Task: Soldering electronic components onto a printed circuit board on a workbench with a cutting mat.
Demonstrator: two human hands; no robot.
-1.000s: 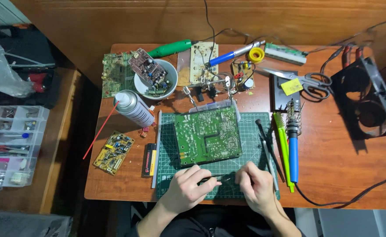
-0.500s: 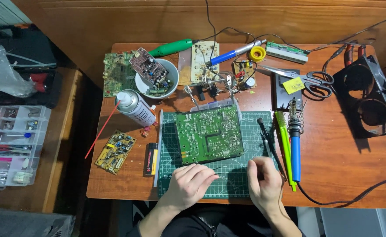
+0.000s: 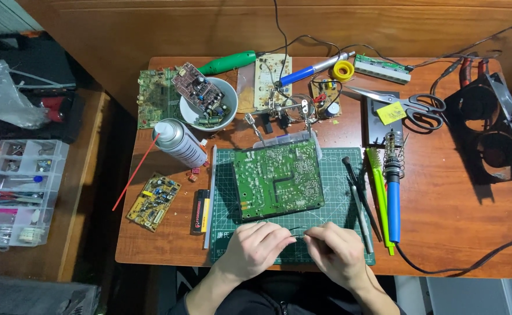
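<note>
Both hands pinch thin metal tweezers point(image 3: 295, 231): left hand point(image 3: 256, 248), right hand point(image 3: 333, 252) | just beyond hands: green rectangular circuit board point(image 3: 278, 178) on green cutting mat point(image 3: 337, 192) | step: gripping tool, likely board work.

circuit board point(image 3: 278, 179) on mat point(image 3: 337, 201), iron point(image 3: 392, 195) right.

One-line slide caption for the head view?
Both hands, left hand and right hand, pinch thin tweezers over a green cutting mat, just below a green circuit board.
</note>
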